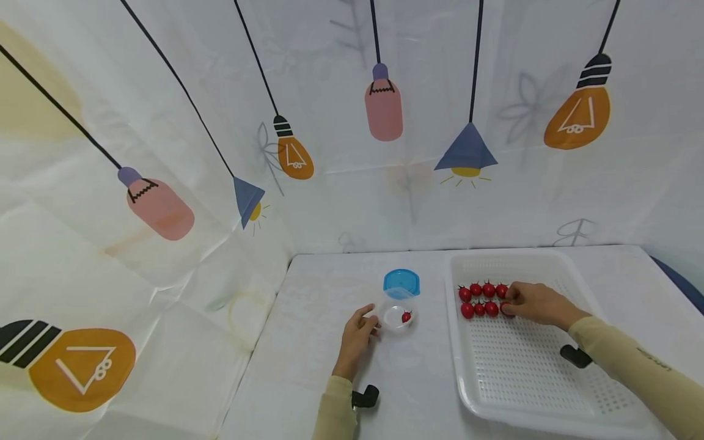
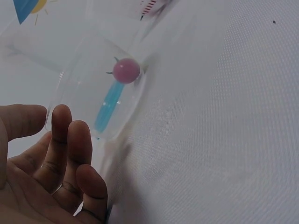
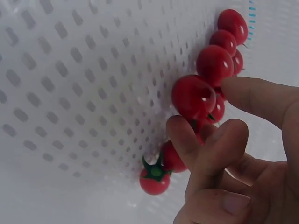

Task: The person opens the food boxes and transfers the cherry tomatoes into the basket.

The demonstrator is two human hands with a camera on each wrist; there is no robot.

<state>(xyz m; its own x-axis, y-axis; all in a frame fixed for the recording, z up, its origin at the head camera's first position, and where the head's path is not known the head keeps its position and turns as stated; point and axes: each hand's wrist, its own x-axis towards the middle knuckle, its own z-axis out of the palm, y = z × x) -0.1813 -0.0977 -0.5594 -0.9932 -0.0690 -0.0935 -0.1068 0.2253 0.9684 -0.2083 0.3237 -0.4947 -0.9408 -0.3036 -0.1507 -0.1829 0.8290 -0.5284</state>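
Observation:
In the head view my right hand (image 1: 536, 304) is over a white perforated tray, its thumb and fingertips around a red cherry tomato (image 3: 193, 97) at the end of the near row. More cherry tomatoes (image 1: 489, 289) with green stems lie beside it in two short rows. My left hand (image 1: 356, 337) rests on the table left of a small clear plastic cup (image 1: 393, 316). Its fingers are loosely bent, the tips close to or touching the cup's side. One cherry tomato (image 2: 126, 71) lies inside the cup.
A blue lid (image 1: 401, 280) lies behind the cup on the white-covered table (image 1: 308, 305). The raised rim of the white tray (image 1: 458, 373) stands to the right of the cup. Behind the table hangs a sheet (image 1: 341, 201) printed with lamps.

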